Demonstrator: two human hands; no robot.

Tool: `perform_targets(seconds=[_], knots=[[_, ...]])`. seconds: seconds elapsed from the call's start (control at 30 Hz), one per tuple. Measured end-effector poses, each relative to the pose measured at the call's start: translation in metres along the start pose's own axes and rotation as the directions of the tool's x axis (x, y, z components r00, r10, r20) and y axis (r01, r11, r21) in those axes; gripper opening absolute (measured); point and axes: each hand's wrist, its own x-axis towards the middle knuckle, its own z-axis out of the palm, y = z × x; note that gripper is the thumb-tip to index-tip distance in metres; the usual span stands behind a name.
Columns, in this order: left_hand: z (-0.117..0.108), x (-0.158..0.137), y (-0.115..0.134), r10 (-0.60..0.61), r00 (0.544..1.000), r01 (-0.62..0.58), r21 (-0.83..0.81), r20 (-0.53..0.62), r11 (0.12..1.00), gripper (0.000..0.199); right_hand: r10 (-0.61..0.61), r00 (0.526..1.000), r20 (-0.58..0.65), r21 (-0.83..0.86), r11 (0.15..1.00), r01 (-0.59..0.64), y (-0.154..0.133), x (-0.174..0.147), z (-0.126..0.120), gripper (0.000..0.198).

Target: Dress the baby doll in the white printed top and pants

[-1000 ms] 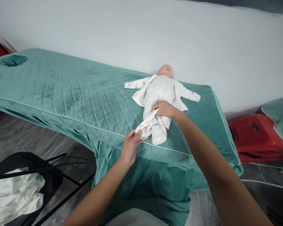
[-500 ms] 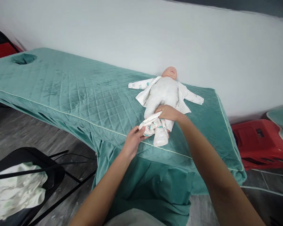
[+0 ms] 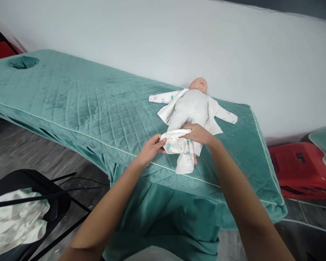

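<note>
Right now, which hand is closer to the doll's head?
Right. The right hand is at the doll's legs, below the doll's head in the picture, gripping the printed pants; the left hand is lower and farther left, holding their other side.

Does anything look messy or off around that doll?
A little: the doll's white jacket lies wide open. The printed baby pants are bunched between the left hand and right hand, with a bare foot showing beside them. Crumpled cloth lies on the black chair. I see no spill.
</note>
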Motion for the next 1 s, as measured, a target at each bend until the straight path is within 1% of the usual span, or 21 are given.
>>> perform_targets(seconds=[0.13, 0.2, 0.27, 0.33, 0.37, 0.43, 0.5, 0.6, 0.67, 0.7, 0.73, 0.77, 0.8, 0.83, 0.87, 0.9, 0.93, 0.97, 1.0], knots=[[-0.015, 0.029, 0.003, 0.037, 0.997, -0.048, 0.157, 0.069, 0.986, 0.042, 0.022, 0.999, -0.039, -0.028, 0.999, -0.023, -0.002, -0.002, 0.001, 0.031], [-0.019, 0.045, 0.004, 0.072, 0.993, -0.091, 0.222, 0.096, 0.971, 0.04, 0.031, 0.999, -0.042, -0.027, 0.999, -0.032, -0.003, -0.002, 0.001, 0.033], [-0.021, 0.062, 0.005, 0.139, 0.986, -0.162, 0.302, 0.097, 0.939, 0.036, 0.031, 0.999, -0.036, -0.033, 0.999, -0.032, -0.004, -0.003, 0.001, 0.034], [-0.019, 0.079, 0.005, 0.257, 0.963, -0.264, 0.433, 0.076, 0.862, 0.03, 0.037, 0.999, -0.031, -0.046, 0.998, -0.039, -0.005, -0.003, 0.001, 0.035], [-0.017, 0.086, 0.005, 0.324, 0.944, -0.312, 0.511, 0.068, 0.801, 0.026, 0.048, 0.998, -0.032, -0.052, 0.997, -0.049, -0.005, -0.002, 0.001, 0.035], [-0.011, 0.101, 0.005, 0.438, 0.896, -0.375, 0.662, 0.078, 0.649, 0.021, 0.07, 0.997, -0.043, -0.047, 0.996, -0.072, -0.005, -0.002, 0.001, 0.035], [-0.007, 0.115, 0.006, 0.506, 0.852, -0.406, 0.777, 0.133, 0.481, 0.019, 0.084, 0.994, -0.068, -0.018, 0.996, -0.086, -0.004, -0.002, 0.0, 0.035], [-0.004, 0.137, 0.01, 0.557, 0.789, -0.433, 0.878, 0.259, 0.205, 0.021, 0.091, 0.988, -0.124, 0.024, 0.996, -0.089, -0.001, -0.001, -0.001, 0.033], [-0.003, 0.151, 0.014, 0.56, 0.752, -0.446, 0.894, 0.348, 0.043, 0.02, 0.102, 0.978, -0.181, 0.036, 0.995, -0.097, 0.003, 0.001, -0.001, 0.032], [-0.002, 0.156, 0.015, 0.554, 0.739, -0.451, 0.892, 0.383, -0.016, 0.019, 0.109, 0.971, -0.211, 0.04, 0.994, -0.103, 0.005, 0.002, 0.0, 0.032], [-0.001, 0.159, 0.016, 0.545, 0.732, -0.453, 0.889, 0.408, -0.057, 0.019, 0.117, 0.963, -0.242, 0.047, 0.993, -0.108, 0.007, 0.003, 0.0, 0.031], [0.0, 0.161, 0.017, 0.543, 0.731, -0.448, 0.891, 0.414, -0.076, 0.018, 0.124, 0.955, -0.27, 0.057, 0.992, -0.113, 0.008, 0.005, 0.001, 0.031], [0.001, 0.16, 0.016, 0.551, 0.736, -0.43, 0.9, 0.394, -0.069, 0.017, 0.131, 0.947, -0.295, 0.068, 0.991, -0.116, 0.01, 0.006, 0.002, 0.03], [0.003, 0.155, 0.015, 0.57, 0.746, -0.399, 0.916, 0.344, -0.032, 0.015, 0.136, 0.94, -0.314, 0.079, 0.99, -0.117, 0.011, 0.007, 0.002, 0.029], [0.004, 0.148, 0.013, 0.599, 0.757, -0.355, 0.934, 0.262, 0.04, 0.014, 0.138, 0.934, -0.329, 0.089, 0.989, -0.115, 0.011, 0.009, 0.003, 0.028], [0.004, 0.138, 0.01, 0.624, 0.766, -0.303, 0.943, 0.154, 0.139, 0.013, 0.14, 0.93, -0.34, 0.098, 0.989, -0.113, 0.011, 0.01, 0.003, 0.027], [0.004, 0.125, 0.007, 0.631, 0.775, -0.254, 0.932, 0.036, 0.258, 0.013, 0.144, 0.927, -0.347, 0.104, 0.988, -0.114, 0.01, 0.01, 0.003, 0.025], [0.004, 0.111, 0.004, 0.616, 0.784, -0.21, 0.902, -0.076, 0.378, 0.017, 0.151, 0.923, -0.354, 0.109, 0.987, -0.119, 0.01, 0.011, 0.003, 0.023], [0.003, 0.095, 0.001, 0.574, 0.806, -0.183, 0.864, -0.142, 0.47, 0.022, 0.158, 0.92, -0.358, 0.114, 0.986, -0.125, 0.009, 0.011, 0.003, 0.022]])
